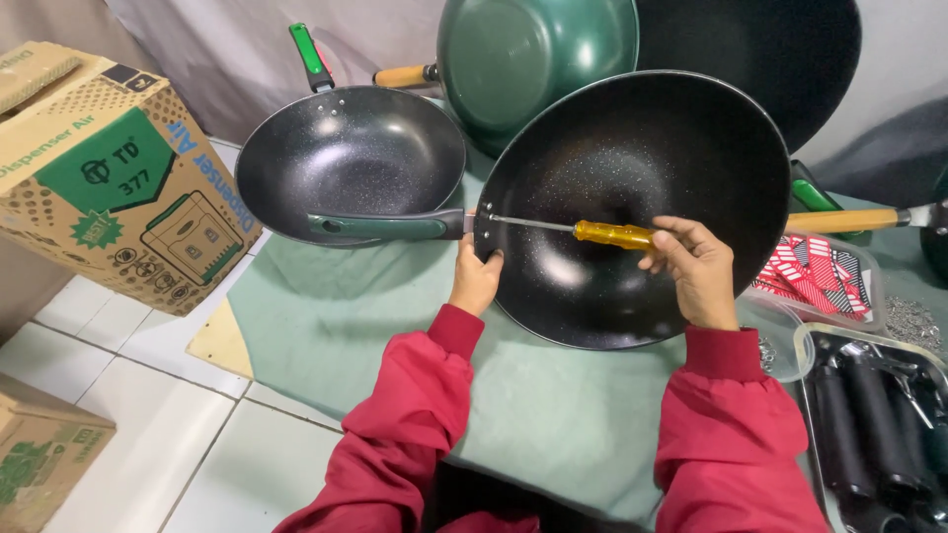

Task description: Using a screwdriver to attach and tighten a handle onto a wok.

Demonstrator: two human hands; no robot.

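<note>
Wok [632,212] tilted up so the screwdriver [592,232] reaches its handle [385,226] joint.
Left hand [476,281] clamps the rim steady; right hand [696,268] grips the yellow screwdriver grip.

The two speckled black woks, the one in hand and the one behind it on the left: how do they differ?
The held wok is tipped up on edge, gripped at its rim by the left hand, with the screwdriver at its handle joint. The rear wok sits flat, untouched, looks smaller, and has a brighter green handle. Both are black and speckled inside.
</note>
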